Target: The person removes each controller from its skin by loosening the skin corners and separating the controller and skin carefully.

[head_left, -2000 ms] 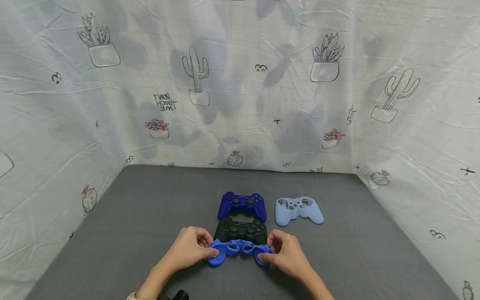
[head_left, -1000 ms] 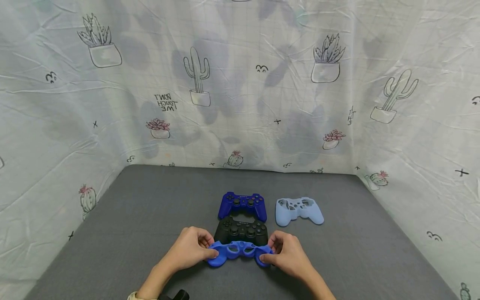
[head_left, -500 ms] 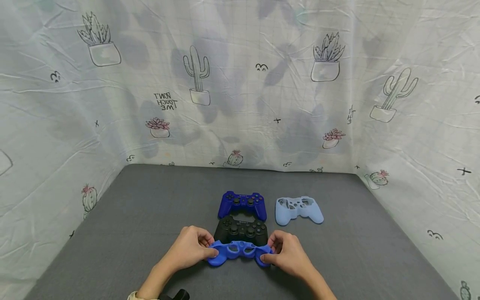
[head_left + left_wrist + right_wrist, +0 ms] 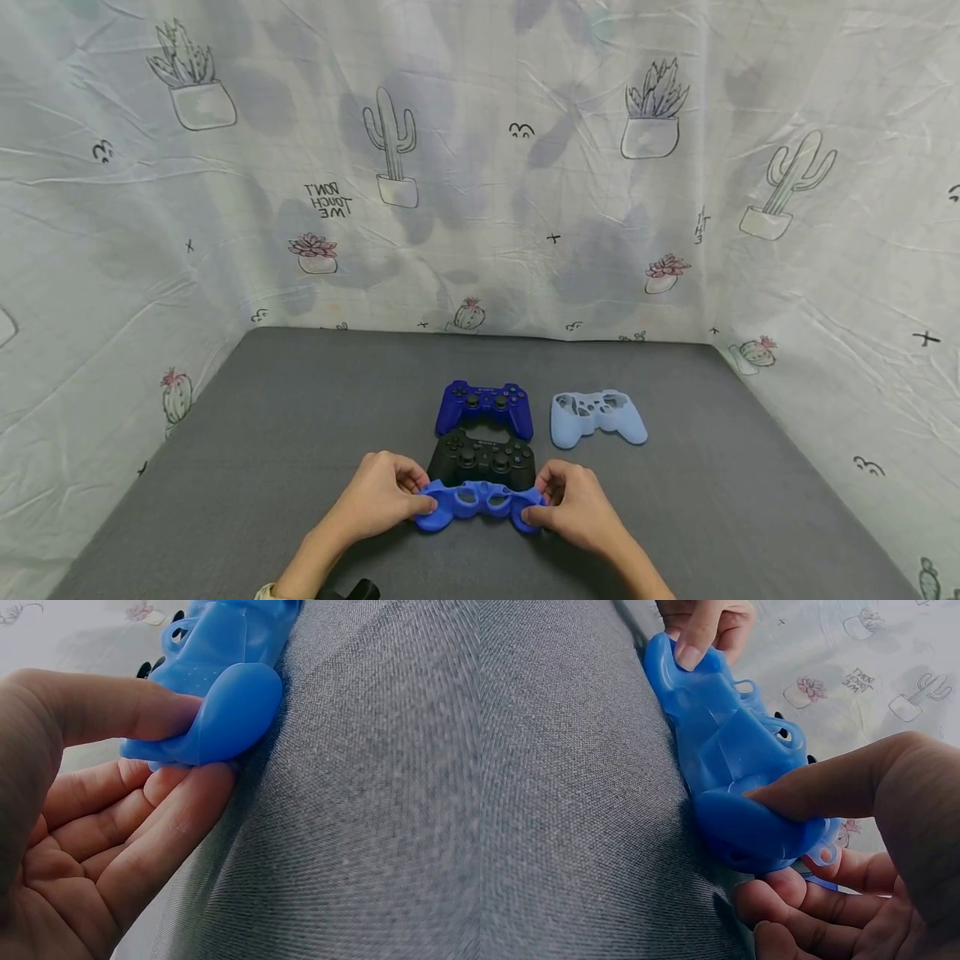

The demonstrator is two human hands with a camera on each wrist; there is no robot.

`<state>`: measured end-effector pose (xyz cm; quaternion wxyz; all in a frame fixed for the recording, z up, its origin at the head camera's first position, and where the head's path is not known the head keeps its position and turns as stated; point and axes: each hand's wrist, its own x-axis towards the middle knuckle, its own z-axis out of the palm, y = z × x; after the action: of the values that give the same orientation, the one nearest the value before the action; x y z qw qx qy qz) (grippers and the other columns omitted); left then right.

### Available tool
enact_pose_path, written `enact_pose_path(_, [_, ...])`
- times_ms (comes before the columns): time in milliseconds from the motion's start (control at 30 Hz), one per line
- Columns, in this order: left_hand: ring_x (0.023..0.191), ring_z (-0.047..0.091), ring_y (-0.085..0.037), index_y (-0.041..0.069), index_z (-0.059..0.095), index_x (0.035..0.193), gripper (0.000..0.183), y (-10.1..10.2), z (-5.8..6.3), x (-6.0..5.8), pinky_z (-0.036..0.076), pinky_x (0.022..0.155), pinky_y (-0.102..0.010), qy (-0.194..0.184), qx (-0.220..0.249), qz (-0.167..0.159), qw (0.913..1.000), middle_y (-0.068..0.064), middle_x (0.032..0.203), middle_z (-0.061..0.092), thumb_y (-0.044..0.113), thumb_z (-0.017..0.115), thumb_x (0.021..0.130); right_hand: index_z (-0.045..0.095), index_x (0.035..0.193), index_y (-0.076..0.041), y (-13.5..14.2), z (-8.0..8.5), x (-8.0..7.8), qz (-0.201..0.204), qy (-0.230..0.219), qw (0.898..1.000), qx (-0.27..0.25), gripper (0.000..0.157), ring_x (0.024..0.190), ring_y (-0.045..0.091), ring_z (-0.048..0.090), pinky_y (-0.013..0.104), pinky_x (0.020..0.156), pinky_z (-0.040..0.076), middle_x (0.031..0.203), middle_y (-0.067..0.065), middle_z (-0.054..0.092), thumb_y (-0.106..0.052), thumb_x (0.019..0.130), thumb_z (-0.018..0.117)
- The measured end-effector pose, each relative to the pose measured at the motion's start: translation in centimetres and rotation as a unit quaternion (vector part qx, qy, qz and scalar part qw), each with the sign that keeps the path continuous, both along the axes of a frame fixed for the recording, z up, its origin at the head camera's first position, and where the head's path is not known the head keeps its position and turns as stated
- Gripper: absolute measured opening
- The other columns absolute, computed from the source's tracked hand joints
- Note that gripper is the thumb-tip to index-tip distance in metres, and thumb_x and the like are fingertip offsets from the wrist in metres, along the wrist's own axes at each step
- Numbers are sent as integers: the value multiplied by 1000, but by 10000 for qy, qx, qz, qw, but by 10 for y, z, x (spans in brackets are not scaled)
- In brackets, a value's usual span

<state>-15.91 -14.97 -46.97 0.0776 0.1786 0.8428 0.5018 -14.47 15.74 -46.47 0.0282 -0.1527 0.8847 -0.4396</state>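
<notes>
Between both hands is a blue silicone controller cover, held close over the grey cloth just in front of a black game controller. My left hand pinches its left grip, thumb on the near side and fingers beneath, as the left wrist view shows. At the other end, my right hand pinches the right grip the same way. In the right wrist view the cover shows its smooth rounded side, with cut-out loops along the far edge. The cover overlaps the black controller's lower part in the head view.
Behind the black controller lies a dark blue game controller. A pale blue controller cover lies to its right. White cloth printed with cacti encloses the grey surface at the back and sides. A black object sits by the left wrist.
The cover, twisted and folded two seconds ago, now lies straighter between the hands, its two round holes more open. Both hands keep their pinch and have barely moved.
</notes>
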Motion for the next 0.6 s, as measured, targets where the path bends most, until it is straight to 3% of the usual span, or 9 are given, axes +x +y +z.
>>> enact_pose_path(600, [63, 62, -15, 10, 73, 79, 16, 3, 6, 2, 52, 56, -28, 18, 54, -38, 10000, 4, 70, 64, 18, 86, 74, 62, 81, -9, -1, 3, 1, 2, -235, 9994, -264, 26, 56, 10, 54, 26, 50, 47, 69, -4, 59, -10, 68, 85])
